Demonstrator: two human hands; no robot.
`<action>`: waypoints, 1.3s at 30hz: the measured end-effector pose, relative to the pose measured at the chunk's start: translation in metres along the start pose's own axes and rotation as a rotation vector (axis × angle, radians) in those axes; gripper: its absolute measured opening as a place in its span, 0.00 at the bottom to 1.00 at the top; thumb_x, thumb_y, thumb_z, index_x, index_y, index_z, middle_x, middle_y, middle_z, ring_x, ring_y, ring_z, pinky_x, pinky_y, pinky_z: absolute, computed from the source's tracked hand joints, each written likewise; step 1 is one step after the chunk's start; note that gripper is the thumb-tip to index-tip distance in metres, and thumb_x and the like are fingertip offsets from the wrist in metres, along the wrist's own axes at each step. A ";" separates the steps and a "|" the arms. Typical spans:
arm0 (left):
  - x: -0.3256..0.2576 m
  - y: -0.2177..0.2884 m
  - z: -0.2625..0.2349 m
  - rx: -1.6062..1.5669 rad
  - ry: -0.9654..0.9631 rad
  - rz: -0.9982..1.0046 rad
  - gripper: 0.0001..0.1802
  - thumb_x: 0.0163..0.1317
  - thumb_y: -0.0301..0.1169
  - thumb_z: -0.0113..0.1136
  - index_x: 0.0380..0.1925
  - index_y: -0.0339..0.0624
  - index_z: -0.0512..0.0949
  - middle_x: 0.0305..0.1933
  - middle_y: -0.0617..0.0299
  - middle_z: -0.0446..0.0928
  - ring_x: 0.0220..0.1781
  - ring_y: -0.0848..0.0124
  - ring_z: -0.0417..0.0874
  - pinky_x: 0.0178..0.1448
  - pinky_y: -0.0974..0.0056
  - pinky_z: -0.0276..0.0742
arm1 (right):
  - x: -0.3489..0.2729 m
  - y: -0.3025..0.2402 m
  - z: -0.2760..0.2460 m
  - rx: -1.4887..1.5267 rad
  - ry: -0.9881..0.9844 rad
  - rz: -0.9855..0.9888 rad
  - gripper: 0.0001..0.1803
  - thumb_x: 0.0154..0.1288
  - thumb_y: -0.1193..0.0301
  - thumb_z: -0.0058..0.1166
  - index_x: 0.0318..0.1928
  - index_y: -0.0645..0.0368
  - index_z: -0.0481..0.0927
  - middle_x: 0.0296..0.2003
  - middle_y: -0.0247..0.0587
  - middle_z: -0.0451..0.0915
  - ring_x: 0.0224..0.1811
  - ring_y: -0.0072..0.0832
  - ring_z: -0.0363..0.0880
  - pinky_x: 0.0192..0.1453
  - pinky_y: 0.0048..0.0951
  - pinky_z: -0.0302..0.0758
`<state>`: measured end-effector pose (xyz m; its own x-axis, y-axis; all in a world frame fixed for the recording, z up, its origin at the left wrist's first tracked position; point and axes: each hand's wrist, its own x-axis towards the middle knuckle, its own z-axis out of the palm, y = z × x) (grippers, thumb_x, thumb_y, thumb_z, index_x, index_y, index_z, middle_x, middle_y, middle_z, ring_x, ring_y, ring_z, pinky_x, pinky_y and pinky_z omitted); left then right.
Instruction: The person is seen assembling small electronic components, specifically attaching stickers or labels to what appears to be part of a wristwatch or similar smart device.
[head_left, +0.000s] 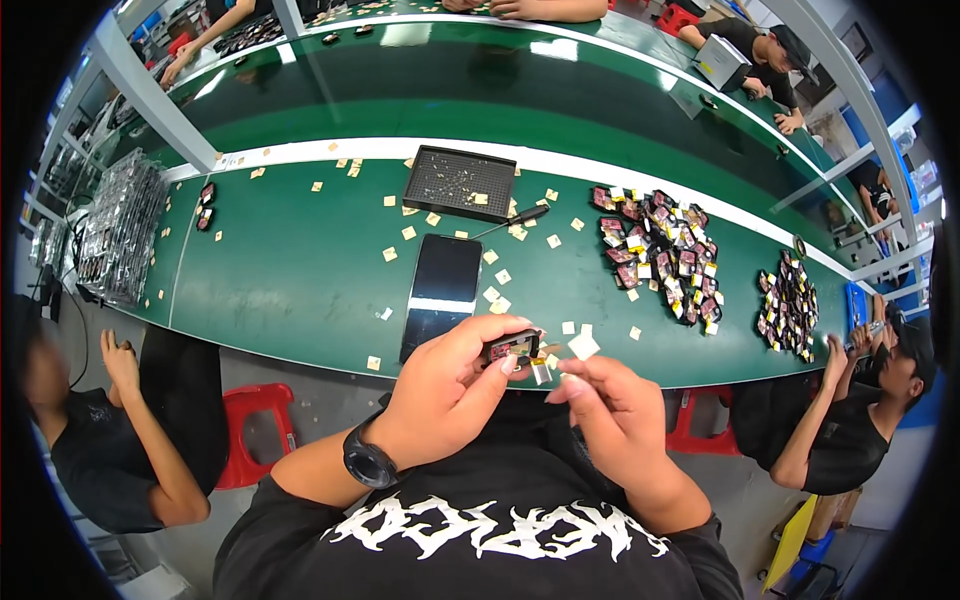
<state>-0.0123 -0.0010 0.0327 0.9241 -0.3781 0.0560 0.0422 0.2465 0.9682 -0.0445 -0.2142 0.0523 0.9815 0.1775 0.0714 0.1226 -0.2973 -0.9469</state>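
Black housing (491, 353): small and round-cornered, its open face showing a reddish board (508, 350) with a touch of green; it is in the left hand, by the near edge of the tabletop (300, 290).
Silver cell (542, 373): small, flat, banded yellow, jutting from the housing's right end; finer joins are too small to make out.
Left hand (450, 385): closed around the housing, thumb on the near side, fingers behind; a black watch (369, 460) circles the wrist.
Right hand (618, 405): thumb and forefinger narrowed close together, just beside the cell; cannot tell whether they pinch anything.
Pale square (583, 343): just beyond the right forefinger; contact is unclear.
Dark slab (447, 275): flat, glossy, beyond the left hand.
Black tray (460, 182): farther off, cream squares (390, 254) scattered around it, a screwdriver (525, 215) near its right corner.
Similar units (660, 250): heaped to the right, reddish, black, silver and yellow.
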 end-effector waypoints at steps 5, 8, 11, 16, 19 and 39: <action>0.001 0.006 0.000 0.375 0.010 0.145 0.18 0.73 0.17 0.50 0.61 0.28 0.71 0.60 0.45 0.79 0.60 0.63 0.84 0.61 0.62 0.81 | -0.001 0.007 0.013 0.194 0.004 0.156 0.08 0.74 0.76 0.57 0.46 0.63 0.72 0.31 0.40 0.87 0.24 0.12 0.77 0.27 0.18 0.73; 0.002 0.006 0.001 0.540 0.012 0.281 0.17 0.72 0.18 0.52 0.60 0.29 0.73 0.57 0.46 0.81 0.55 0.63 0.87 0.57 0.62 0.82 | 0.001 0.010 0.018 0.305 -0.002 0.227 0.08 0.74 0.76 0.57 0.45 0.63 0.70 0.32 0.43 0.87 0.23 0.13 0.76 0.25 0.18 0.72; 0.003 0.001 0.002 0.543 0.055 0.371 0.16 0.71 0.19 0.53 0.58 0.30 0.74 0.55 0.47 0.82 0.52 0.62 0.88 0.55 0.62 0.83 | 0.003 0.012 0.022 0.374 -0.001 0.278 0.08 0.74 0.76 0.57 0.44 0.64 0.70 0.32 0.44 0.87 0.22 0.13 0.76 0.24 0.18 0.71; 0.003 -0.004 -0.007 0.471 0.038 0.291 0.15 0.72 0.20 0.54 0.57 0.30 0.74 0.54 0.46 0.83 0.52 0.61 0.88 0.55 0.62 0.83 | 0.006 0.016 0.024 0.464 -0.013 0.317 0.08 0.74 0.77 0.56 0.44 0.63 0.69 0.33 0.47 0.87 0.22 0.14 0.75 0.24 0.18 0.70; 0.002 -0.001 -0.015 0.353 -0.023 0.129 0.15 0.74 0.21 0.51 0.58 0.30 0.73 0.55 0.47 0.82 0.55 0.63 0.87 0.57 0.62 0.83 | 0.006 0.017 0.026 0.496 -0.016 0.314 0.07 0.75 0.78 0.55 0.44 0.63 0.69 0.34 0.48 0.86 0.22 0.15 0.75 0.24 0.18 0.70; -0.004 -0.014 -0.013 -0.302 0.125 -0.172 0.10 0.72 0.18 0.52 0.52 0.33 0.68 0.52 0.53 0.78 0.54 0.71 0.82 0.58 0.61 0.83 | 0.021 0.018 0.041 -0.304 0.127 -0.388 0.15 0.57 0.81 0.71 0.45 0.64 0.84 0.34 0.40 0.85 0.22 0.13 0.73 0.24 0.16 0.65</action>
<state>-0.0121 0.0089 0.0159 0.9323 -0.3294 -0.1493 0.2936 0.4480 0.8444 -0.0273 -0.1775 0.0243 0.8630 0.2194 0.4551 0.5004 -0.4951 -0.7103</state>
